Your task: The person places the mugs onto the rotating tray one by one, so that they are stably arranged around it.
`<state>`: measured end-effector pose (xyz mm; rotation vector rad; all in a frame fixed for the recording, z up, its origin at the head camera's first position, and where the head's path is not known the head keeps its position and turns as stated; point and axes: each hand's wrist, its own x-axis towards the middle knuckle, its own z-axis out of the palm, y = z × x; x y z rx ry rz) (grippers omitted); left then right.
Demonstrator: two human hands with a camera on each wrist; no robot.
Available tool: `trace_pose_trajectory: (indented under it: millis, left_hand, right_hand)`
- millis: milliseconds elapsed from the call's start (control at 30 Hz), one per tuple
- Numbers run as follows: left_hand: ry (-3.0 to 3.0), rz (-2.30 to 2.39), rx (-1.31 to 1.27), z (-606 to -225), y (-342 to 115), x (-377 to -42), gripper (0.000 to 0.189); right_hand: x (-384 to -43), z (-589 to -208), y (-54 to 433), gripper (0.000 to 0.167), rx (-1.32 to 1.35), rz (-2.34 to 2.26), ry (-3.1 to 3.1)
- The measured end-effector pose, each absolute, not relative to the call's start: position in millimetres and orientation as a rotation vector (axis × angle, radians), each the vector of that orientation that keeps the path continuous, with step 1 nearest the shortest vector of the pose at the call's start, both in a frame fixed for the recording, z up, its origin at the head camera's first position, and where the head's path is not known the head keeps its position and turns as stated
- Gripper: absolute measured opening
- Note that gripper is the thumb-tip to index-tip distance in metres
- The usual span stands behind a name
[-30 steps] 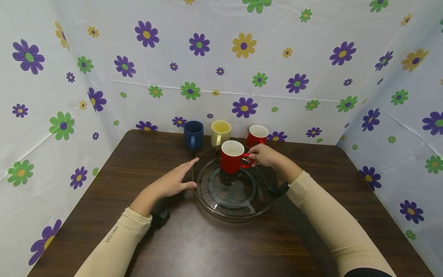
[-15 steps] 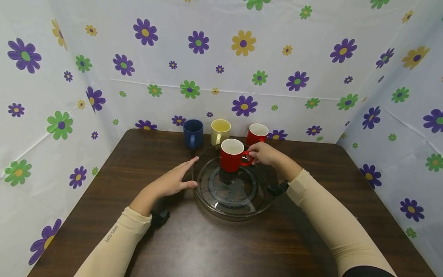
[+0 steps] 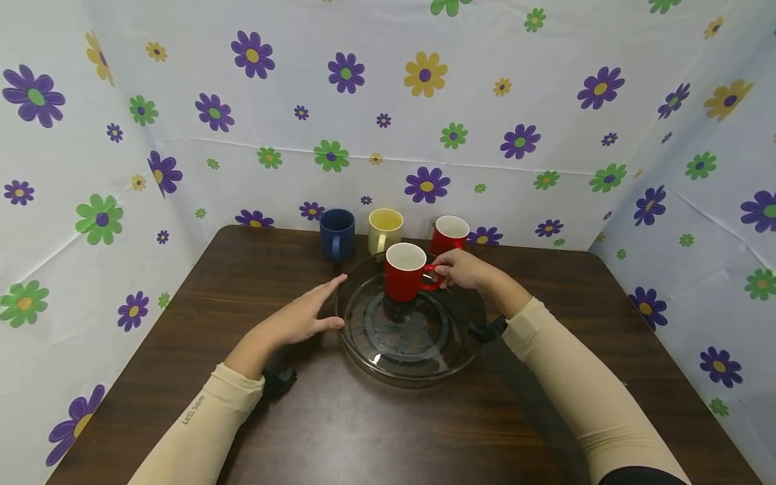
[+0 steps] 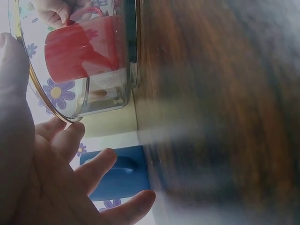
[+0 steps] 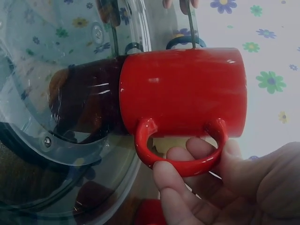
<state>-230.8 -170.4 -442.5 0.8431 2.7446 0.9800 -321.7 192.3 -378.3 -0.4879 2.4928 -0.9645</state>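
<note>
A red mug (image 3: 400,281) with a white inside stands upright at the far part of a smoky, see-through round turntable with a raised rim (image 3: 412,378). My right hand (image 3: 465,269) holds this mug by its handle, which points right; thumb and fingers close on the handle (image 5: 146,145) in the right wrist view. On the other side, my left hand (image 3: 297,316) has its fingers extended and its thumb spread, with fingertips right at the turntable's left rim. Fingers (image 4: 70,136) overlap the clear rim in the left wrist view.
Behind the turntable stand a blue mug (image 3: 337,234), a yellow mug (image 3: 384,230) and a second red mug (image 3: 450,232), partly hidden by my right hand. A dark wood table (image 3: 339,431) lies beneath, with a flower-patterned cloth (image 3: 273,101) around its back and sides.
</note>
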Motion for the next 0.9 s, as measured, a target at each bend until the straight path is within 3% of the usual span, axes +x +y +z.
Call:
trace_pose_trajectory:
  millis: [467,900]
  left_hand:
    - [2.763,0.974,0.819,-442.5,-173.9,-228.3,0.090]
    - [2.775,0.944,0.806,-439.6,-170.7,-227.3,0.091]
  right_hand:
    - [-326.5,-370.7,209.4,0.034,-0.450,-1.179,2.438]
    - [-340.5,-374.4,248.6,0.035,-0.051,-1.672,2.355]
